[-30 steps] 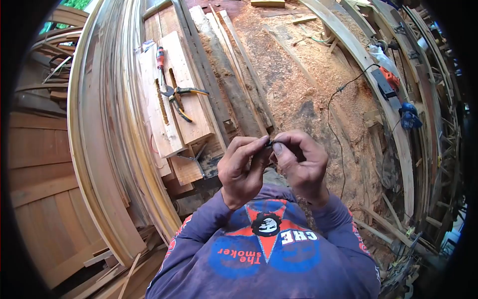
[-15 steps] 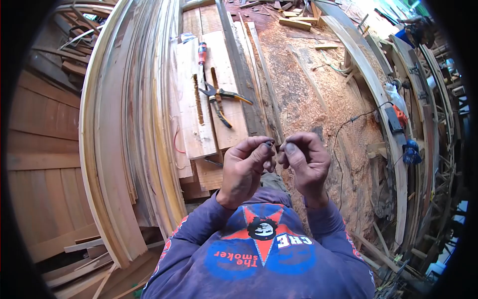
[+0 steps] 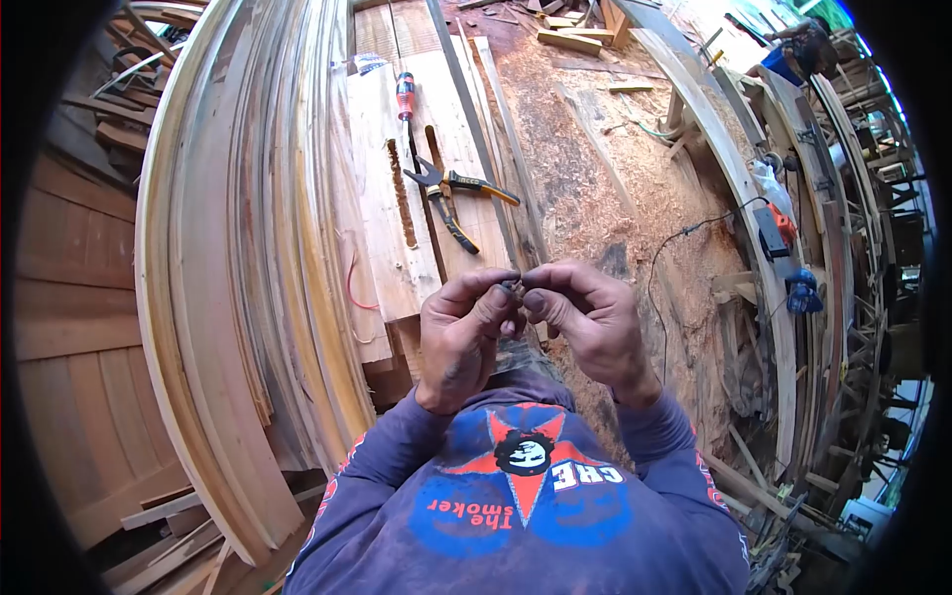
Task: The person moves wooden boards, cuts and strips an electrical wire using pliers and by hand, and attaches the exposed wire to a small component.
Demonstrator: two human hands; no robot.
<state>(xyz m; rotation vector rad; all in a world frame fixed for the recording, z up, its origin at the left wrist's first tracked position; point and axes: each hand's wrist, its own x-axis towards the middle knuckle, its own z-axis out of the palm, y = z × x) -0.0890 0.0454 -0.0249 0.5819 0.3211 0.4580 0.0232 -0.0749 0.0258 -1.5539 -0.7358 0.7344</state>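
My left hand (image 3: 463,335) is closed in a pinch on a small dark piece (image 3: 513,285), too small to name. Its fingertips meet those of my right hand (image 3: 593,319), also pinched, at the same piece. Both hands are in front of my chest, near the end of the wooden boards. Beyond them, pliers (image 3: 446,193) with yellow-and-black handles lie open on a slotted board (image 3: 382,218). A screwdriver (image 3: 406,97) with a red-and-black handle lies just above the pliers, its tip near the jaws. A thin red wire (image 3: 355,288) curves at the board's left side.
Long planks (image 3: 213,248) stand stacked at my left. Sawdust and shavings (image 3: 635,169) cover the ground at right, crossed by a black cord (image 3: 662,260). An orange power tool (image 3: 778,230) sits on the right-hand beam (image 3: 739,159). A person (image 3: 801,50) is at the far upper right.
My hands have come together; the right moved left, so its fingertips now meet the left's at the small piece. The view has shifted slightly. Pliers and screwdriver still lie on the boards.
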